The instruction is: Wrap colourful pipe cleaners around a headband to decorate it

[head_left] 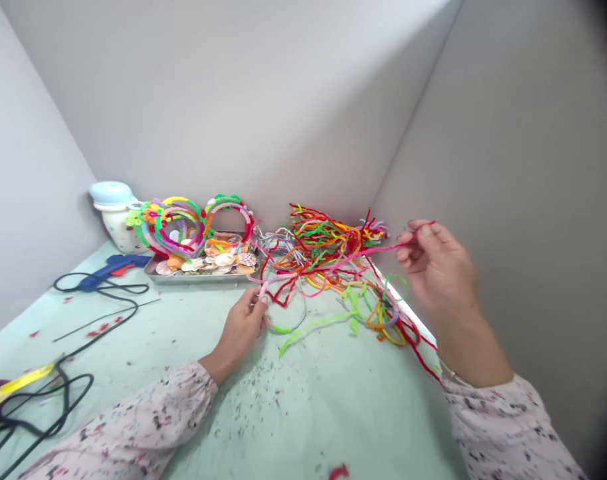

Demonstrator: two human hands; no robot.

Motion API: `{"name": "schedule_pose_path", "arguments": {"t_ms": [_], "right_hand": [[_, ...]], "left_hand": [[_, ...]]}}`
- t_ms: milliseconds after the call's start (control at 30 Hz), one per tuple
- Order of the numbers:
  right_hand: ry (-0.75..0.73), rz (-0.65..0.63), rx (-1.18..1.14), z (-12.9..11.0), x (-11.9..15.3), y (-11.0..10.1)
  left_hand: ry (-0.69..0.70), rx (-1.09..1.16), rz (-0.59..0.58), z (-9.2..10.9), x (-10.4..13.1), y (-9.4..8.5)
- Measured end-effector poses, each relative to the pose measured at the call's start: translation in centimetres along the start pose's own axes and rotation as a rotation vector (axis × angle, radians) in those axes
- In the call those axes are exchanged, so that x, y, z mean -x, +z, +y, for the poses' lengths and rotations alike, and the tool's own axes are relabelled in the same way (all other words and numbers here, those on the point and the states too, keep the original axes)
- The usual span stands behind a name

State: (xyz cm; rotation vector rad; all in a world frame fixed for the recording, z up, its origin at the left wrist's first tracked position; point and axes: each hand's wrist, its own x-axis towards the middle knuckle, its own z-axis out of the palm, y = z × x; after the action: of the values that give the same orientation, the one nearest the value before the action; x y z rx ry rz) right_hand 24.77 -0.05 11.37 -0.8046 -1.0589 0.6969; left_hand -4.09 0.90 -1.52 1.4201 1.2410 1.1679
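Observation:
My left hand (242, 321) pinches a thin headband hoop (282, 329) whose band is partly wrapped in lavender and green fuzzy stem; the rest shows as bare thin band. Up at the right, my right hand (444, 270) has its thumb and fingers closed on the end of a pink pipe cleaner (366, 253). That pipe cleaner runs leftward from the fingers toward the hoop, over a tangled heap of coloured pipe cleaners (328, 230). A bright green pipe cleaner (316, 323) lies on the table just right of the hoop.
Finished wrapped headbands (180, 207) rest on a metal tray (203, 279) of seashells (223, 260). Left of it are a blue glue gun (106, 272) with black cable (66, 357) and a white cup with blue lid (112, 193). Grey walls enclose the table (303, 413).

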Motion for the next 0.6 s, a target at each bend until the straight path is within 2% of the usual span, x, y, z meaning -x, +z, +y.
{"name": "schedule_pose_path", "arguments": {"t_ms": [133, 300, 367, 467, 500, 600], "right_hand": [[0.158, -0.042, -0.085, 2.3, 0.4, 0.8], [0.33, -0.047, -0.132, 6.4, 1.7, 2.3], [0.424, -0.073, -0.191, 7.8, 2.8, 3.2], [0.575, -0.131, -0.267, 9.5, 4.7, 4.6], [0.605, -0.151, -0.279, 9.9, 5.3, 5.0], [0.631, -0.199, -0.259, 10.7, 6.8, 5.8]], "left_hand": [[0.058, -0.085, 0.042, 0.0, 0.0, -0.1], [0.215, -0.163, 0.234, 0.8, 0.6, -0.1], [0.273, -0.137, 0.169, 1.3, 1.1, 0.0], [0.245, -0.082, -0.053, 1.8, 2.0, 0.4], [0.234, -0.106, -0.131, 1.9, 2.2, 0.5], [0.212, -0.176, -0.267, 1.7, 2.5, 0.8]]}}
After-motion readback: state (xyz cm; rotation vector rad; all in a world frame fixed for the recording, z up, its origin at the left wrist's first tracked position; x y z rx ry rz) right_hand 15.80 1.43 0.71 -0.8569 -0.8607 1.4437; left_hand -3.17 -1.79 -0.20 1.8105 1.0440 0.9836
